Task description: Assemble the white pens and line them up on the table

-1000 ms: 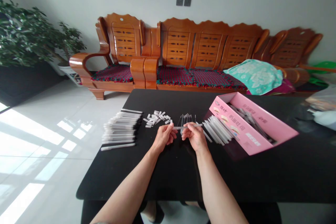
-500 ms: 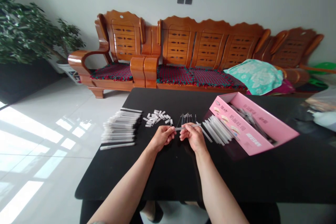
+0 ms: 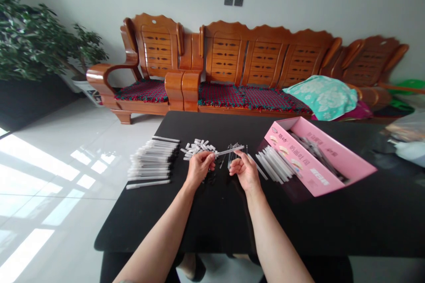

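Observation:
My left hand (image 3: 200, 169) pinches one end of a slim translucent white pen barrel (image 3: 229, 151), which slants up to the right across the gap between my hands. My right hand (image 3: 245, 170) is beside the barrel's far end, palm turned inward, its index fingertip at or touching the barrel and the other fingers loosely bent. Behind the hands lie dark, thin pen refills (image 3: 231, 158), partly hidden. Short white pen caps (image 3: 198, 147) are heaped behind my left hand. Right of my right hand rests a row of white pen barrels (image 3: 275, 164).
A stack of white pens with dark ends (image 3: 152, 159) lies at the left of the black table (image 3: 219, 225). An open pink box (image 3: 307, 166) with dark contents stands at the right. Beyond is a wooden sofa (image 3: 245, 53); a plastic bag (image 3: 408, 135) sits far right.
The barrel has tilted up on its right side. My right hand has loosened from a pinch on it, while my left hand has shifted slightly left and up, still holding it.

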`<state>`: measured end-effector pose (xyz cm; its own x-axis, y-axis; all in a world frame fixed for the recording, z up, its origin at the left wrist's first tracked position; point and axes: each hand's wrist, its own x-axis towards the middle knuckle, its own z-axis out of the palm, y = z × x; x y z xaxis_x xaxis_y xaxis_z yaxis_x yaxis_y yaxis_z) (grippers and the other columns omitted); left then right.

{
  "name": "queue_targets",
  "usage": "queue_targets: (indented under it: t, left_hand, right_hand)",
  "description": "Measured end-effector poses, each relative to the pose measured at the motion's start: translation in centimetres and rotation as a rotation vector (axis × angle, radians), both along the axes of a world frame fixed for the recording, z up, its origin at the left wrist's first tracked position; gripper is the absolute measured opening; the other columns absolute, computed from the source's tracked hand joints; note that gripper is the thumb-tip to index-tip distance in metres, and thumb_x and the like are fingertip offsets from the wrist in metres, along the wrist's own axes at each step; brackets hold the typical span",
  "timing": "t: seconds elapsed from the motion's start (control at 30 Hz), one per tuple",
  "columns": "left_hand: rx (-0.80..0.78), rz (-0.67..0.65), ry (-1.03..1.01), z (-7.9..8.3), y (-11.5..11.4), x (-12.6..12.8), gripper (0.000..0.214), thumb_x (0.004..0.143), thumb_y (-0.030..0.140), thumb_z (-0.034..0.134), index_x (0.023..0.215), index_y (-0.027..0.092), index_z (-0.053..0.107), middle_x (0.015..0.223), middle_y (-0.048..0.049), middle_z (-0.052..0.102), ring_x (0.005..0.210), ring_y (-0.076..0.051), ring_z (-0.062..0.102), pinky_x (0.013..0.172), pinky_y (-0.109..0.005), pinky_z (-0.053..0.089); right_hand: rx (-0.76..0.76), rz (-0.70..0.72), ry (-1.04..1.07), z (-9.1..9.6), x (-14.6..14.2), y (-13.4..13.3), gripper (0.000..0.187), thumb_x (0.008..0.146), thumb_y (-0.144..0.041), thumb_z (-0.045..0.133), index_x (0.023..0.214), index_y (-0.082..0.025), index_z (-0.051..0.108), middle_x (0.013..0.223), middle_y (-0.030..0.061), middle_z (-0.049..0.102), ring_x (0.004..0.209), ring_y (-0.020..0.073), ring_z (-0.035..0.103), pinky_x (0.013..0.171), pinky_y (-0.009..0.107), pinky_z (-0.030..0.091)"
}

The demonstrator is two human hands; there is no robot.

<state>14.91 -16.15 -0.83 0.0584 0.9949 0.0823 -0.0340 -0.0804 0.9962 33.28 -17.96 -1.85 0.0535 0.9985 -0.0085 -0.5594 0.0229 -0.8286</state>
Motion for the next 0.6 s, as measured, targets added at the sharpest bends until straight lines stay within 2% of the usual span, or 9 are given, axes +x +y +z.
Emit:
queue_targets:
  t: [0.13,0.2,0.3,0.43,0.6]
  left_hand:
    - [0.101,0.236,0.183,1.8,1.6,-5.2,0.037,0.08,0.044,0.064,0.099,0.013,0.074,0.066,-0.0032,0.068,0.058,-0.015,0.062,0.057,-0.023,0.048]
    - [0.141,0.37,0.4,2.8,2.3,-8.4,0.034,0.083,0.042,0.06,0.099,0.017,0.075,0.064,-0.0021,0.067,0.061,-0.016,0.062,0.059,-0.024,0.045]
    - [0.167,0.526,0.767,3.8,3.3,-13.4,0.025,0.085,0.034,0.056,0.092,0.02,0.075,0.073,-0.0027,0.069,0.071,-0.018,0.063,0.069,-0.026,0.044]
    - [0.16,0.5,1.064,4.1,4.6,-18.5,0.023,0.09,0.026,0.052,0.096,0.02,0.073,0.093,-0.0041,0.069,0.084,-0.018,0.059,0.079,-0.026,0.04]
    - [0.09,0.453,1.136,3.4,6.1,-21.6,0.02,0.088,0.016,0.054,0.093,0.017,0.073,0.088,-0.0039,0.063,0.076,-0.017,0.052,0.073,-0.026,0.035]
  right_hand:
    - [0.0,-0.039,-0.016,-0.1,0.4,0.1,0.047,0.081,-0.048,0.07,0.112,-0.013,0.063,0.062,0.0014,0.071,0.045,0.0167,0.067,0.039,0.026,0.056]
    - [-0.004,-0.026,-0.025,-0.1,0.4,0.2,0.044,0.081,-0.045,0.071,0.111,-0.013,0.063,0.062,0.0012,0.071,0.045,0.0163,0.066,0.039,0.025,0.056]
    - [-0.007,-0.016,-0.029,0.0,0.3,0.1,0.042,0.08,-0.043,0.071,0.109,-0.014,0.064,0.062,0.001,0.071,0.045,0.0163,0.066,0.039,0.025,0.056]
    - [-0.008,-0.017,-0.03,0.2,0.1,0.0,0.04,0.079,-0.042,0.072,0.107,-0.014,0.065,0.061,0.001,0.071,0.045,0.0163,0.066,0.039,0.025,0.055]
    - [-0.004,-0.015,-0.035,0.1,0.1,0.0,0.038,0.079,-0.041,0.072,0.105,-0.014,0.066,0.061,0.0011,0.071,0.045,0.0157,0.065,0.038,0.024,0.054]
